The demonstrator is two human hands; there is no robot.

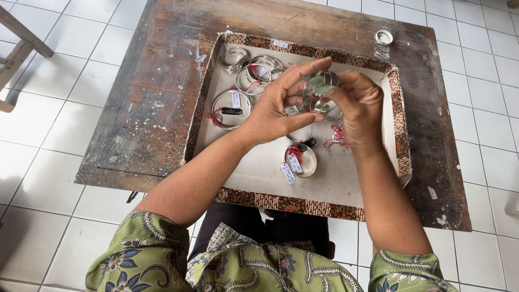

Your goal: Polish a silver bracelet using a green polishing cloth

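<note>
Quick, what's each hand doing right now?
Left hand: closed on a silver bangle.
Right hand: closed on the same bangle.

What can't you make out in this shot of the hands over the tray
Head view only:
- Silver bangle: mostly covered by the left hand and right hand; its full shape is hidden.
- Small tags on the bangles in the tray: too small to make out.
- Wooden frame at left: cut off by the picture's edge.

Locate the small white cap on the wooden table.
In the head view, the small white cap sits near the table's far right corner, just beyond the patterned tray.
</note>
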